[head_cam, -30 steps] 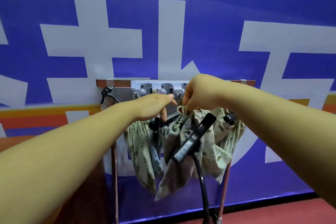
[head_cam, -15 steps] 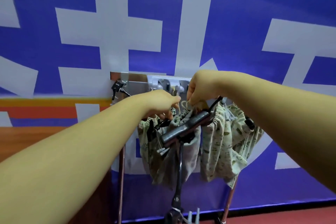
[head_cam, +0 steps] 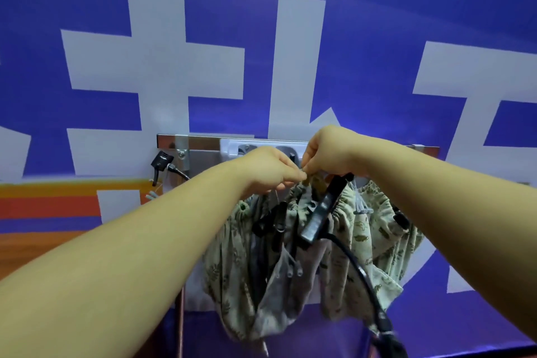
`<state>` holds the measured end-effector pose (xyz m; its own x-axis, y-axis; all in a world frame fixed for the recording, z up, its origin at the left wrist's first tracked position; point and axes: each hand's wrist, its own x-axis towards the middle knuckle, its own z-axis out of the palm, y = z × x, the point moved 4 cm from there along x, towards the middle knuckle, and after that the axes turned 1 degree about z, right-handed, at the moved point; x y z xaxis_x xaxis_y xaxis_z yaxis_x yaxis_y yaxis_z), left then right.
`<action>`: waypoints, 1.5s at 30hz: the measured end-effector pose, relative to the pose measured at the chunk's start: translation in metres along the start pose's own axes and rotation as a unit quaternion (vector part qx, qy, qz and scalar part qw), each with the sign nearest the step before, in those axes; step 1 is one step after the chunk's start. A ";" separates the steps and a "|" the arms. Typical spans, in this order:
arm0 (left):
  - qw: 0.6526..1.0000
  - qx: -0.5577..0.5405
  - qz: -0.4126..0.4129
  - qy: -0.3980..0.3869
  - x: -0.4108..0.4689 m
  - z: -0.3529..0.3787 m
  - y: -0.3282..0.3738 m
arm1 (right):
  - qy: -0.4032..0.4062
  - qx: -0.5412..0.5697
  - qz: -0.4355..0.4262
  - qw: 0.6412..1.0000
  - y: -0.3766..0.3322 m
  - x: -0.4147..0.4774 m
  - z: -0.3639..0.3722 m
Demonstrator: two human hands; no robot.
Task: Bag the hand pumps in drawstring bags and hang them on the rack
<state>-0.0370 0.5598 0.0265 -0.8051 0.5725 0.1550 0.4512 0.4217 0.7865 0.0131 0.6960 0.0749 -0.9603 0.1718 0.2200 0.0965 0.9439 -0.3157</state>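
Note:
Both my hands meet at the top of a pale green leaf-print drawstring bag (head_cam: 279, 279) just below the white hook rail (head_cam: 232, 146) of the rack. My left hand (head_cam: 270, 167) and my right hand (head_cam: 328, 152) each pinch the bag's cord at its gathered mouth. A black hand pump handle (head_cam: 321, 212) sticks out of the bag, and its black hose (head_cam: 357, 267) curves down to the right. A second leaf-print bag (head_cam: 374, 244) hangs to the right. The hook under my fingers is hidden.
The rack's copper top bar (head_cam: 167, 140) and left leg (head_cam: 180, 325) stand against a blue banner wall with large white characters. A small black clip with a cable (head_cam: 161, 161) hangs at the rack's left end. Brown floor shows at the lower left.
My hands have come closer together at the bag's cord. The pump handle has swung from lying nearly level to steeply tilted, and its hose now curves down to the right.

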 end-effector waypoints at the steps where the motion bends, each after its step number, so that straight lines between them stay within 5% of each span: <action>1: 1.000 -0.001 -0.004 0.009 0.003 0.002 0.000 | 0.001 0.008 -0.003 1.000 0.001 0.001 0.000; 17: 0.974 0.138 -0.017 0.177 0.028 0.004 0.023 | 0.050 0.014 -0.040 0.998 0.019 0.020 -0.016; 34: 0.961 0.242 -0.030 0.130 0.050 0.022 0.012 | 0.014 0.013 -0.055 0.998 0.048 0.026 0.006; 45: 0.974 0.169 -0.006 0.149 -0.021 0.028 -0.005 | 0.086 -0.041 -0.082 0.992 0.047 -0.034 0.009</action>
